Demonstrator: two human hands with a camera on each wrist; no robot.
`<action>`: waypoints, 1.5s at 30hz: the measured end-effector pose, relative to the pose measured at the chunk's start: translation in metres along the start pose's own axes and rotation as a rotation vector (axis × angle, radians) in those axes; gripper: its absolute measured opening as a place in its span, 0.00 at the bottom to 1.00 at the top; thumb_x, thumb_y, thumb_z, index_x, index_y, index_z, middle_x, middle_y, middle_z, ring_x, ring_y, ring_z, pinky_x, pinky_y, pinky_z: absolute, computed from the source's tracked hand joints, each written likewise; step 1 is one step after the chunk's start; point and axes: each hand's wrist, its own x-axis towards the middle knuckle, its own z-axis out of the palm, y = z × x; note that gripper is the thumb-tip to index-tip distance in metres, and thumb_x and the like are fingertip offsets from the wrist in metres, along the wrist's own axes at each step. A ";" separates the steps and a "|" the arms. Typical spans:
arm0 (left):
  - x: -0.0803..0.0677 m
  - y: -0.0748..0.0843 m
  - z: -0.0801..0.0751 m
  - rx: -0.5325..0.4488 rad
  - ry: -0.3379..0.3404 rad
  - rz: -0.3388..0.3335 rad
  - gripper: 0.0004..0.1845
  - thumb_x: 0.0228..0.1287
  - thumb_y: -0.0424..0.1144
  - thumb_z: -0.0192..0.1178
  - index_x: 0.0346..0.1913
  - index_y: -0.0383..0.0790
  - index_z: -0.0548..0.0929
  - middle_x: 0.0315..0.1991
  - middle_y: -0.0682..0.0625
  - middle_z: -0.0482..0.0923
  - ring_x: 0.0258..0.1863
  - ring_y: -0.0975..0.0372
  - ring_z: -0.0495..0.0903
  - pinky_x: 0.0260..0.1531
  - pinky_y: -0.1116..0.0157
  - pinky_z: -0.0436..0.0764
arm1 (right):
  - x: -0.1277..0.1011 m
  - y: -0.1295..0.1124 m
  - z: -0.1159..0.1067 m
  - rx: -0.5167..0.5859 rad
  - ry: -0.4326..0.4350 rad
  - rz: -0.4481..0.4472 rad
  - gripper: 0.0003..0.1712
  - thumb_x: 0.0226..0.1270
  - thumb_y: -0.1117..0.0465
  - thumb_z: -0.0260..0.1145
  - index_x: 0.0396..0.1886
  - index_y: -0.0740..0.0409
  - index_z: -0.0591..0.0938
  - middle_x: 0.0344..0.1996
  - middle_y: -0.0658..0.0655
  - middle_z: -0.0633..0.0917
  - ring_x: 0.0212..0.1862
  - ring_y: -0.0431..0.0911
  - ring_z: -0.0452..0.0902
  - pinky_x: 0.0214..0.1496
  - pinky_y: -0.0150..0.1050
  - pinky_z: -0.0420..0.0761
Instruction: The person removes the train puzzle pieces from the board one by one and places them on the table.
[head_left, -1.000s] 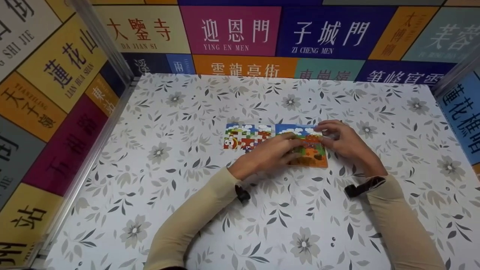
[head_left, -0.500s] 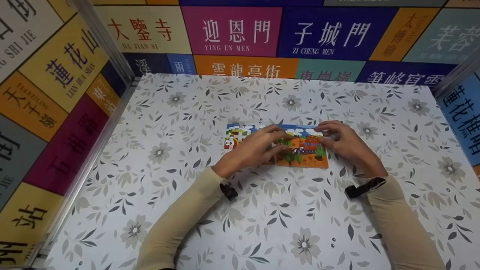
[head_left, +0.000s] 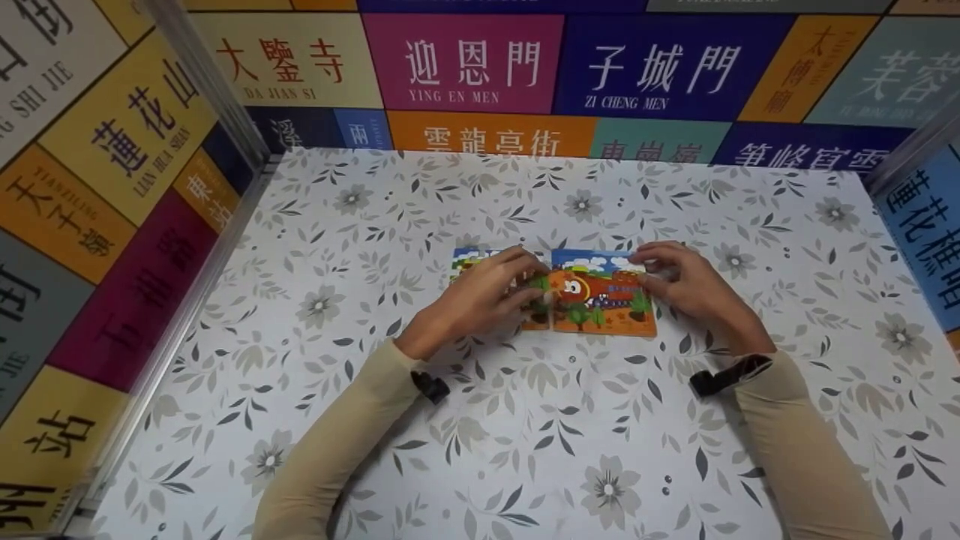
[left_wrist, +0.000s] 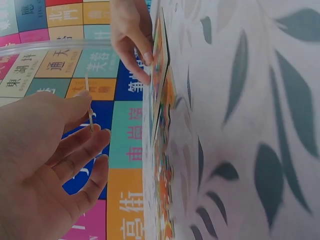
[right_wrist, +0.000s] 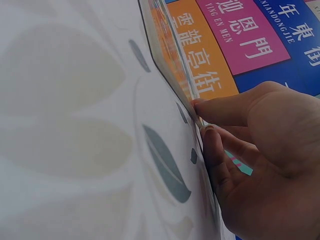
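Observation:
A colourful picture card point(head_left: 604, 296) lies flat on the floral table point(head_left: 525, 450). My right hand point(head_left: 656, 274) pinches its right edge with thumb and fingers; the right wrist view shows the fingertips point(right_wrist: 199, 106) pressed on the card's rim point(right_wrist: 167, 45). Left of the card lies a part-built jigsaw point(head_left: 465, 262), mostly hidden under my left hand point(head_left: 502, 289). That hand's fingers are stretched out over the jigsaw and hold nothing. In the left wrist view the left hand point(left_wrist: 50, 165) sits just off the jigsaw point(left_wrist: 162, 180), with the right hand point(left_wrist: 132, 35) at the card point(left_wrist: 159, 60) beyond.
Walls of coloured sign panels point(head_left: 465, 67) close in the table at the back, left and right. A metal post point(head_left: 202, 82) stands at the back left corner. Bare floral tabletop lies all around the puzzle.
My left hand has slid left off the picture card onto the jigsaw, uncovering the card's picture. The right hand has stayed on the card's right edge.

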 end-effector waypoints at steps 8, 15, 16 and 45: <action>-0.012 -0.009 -0.007 -0.015 0.009 -0.045 0.18 0.73 0.49 0.59 0.62 0.53 0.79 0.56 0.58 0.78 0.46 0.68 0.80 0.44 0.68 0.81 | 0.001 0.001 0.001 0.011 0.000 0.015 0.19 0.72 0.58 0.66 0.61 0.48 0.82 0.71 0.49 0.70 0.63 0.51 0.72 0.64 0.53 0.71; -0.020 -0.018 -0.014 -0.083 -0.001 -0.070 0.18 0.72 0.46 0.61 0.62 0.48 0.79 0.54 0.54 0.79 0.46 0.67 0.80 0.45 0.69 0.81 | 0.002 0.003 0.001 -0.026 0.002 -0.039 0.18 0.72 0.61 0.65 0.60 0.51 0.82 0.70 0.52 0.71 0.62 0.53 0.74 0.63 0.55 0.73; -0.022 -0.020 -0.014 -0.087 -0.004 -0.072 0.18 0.72 0.45 0.61 0.61 0.47 0.79 0.54 0.54 0.79 0.47 0.67 0.80 0.45 0.70 0.81 | 0.002 0.003 0.001 -0.032 0.002 -0.050 0.18 0.72 0.62 0.65 0.60 0.52 0.82 0.70 0.53 0.71 0.61 0.53 0.74 0.62 0.55 0.73; -0.050 -0.032 -0.014 -0.043 -0.198 -0.093 0.14 0.70 0.45 0.64 0.53 0.44 0.84 0.50 0.51 0.83 0.51 0.60 0.81 0.51 0.60 0.80 | 0.001 0.004 0.001 -0.014 0.009 -0.036 0.19 0.72 0.63 0.65 0.61 0.52 0.82 0.70 0.54 0.71 0.62 0.54 0.74 0.63 0.55 0.73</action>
